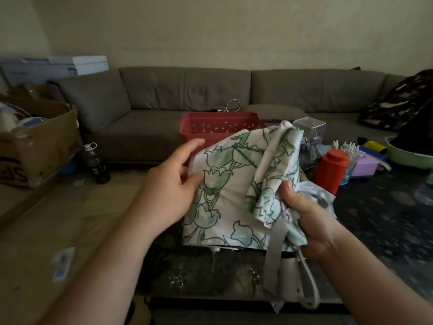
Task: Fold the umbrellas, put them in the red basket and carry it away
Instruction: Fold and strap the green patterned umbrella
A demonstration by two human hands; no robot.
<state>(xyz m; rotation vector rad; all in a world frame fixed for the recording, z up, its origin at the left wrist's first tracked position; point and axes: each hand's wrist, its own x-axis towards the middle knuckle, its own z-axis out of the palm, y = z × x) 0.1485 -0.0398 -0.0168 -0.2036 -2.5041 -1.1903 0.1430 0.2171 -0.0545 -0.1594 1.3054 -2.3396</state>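
A white umbrella with green flower prints [234, 198] is held in front of me above the dark table, its canopy loose and partly gathered. My right hand [307, 219] grips the bunched folds on the right side, above the white handle and its strap. My left hand [168, 184] pinches a flap of the canopy on the left between thumb and fingers. The red basket [210, 127] stands behind the umbrella on the far side of the table; nothing shows inside it from here.
A dark patterned table [375, 219] bears a red canister [330, 170], small bottles, a purple box and a green bowl [407, 156] at right. A grey sofa [187, 95] runs behind. A cardboard box [35, 141] and a dark bottle [96, 163] sit at left.
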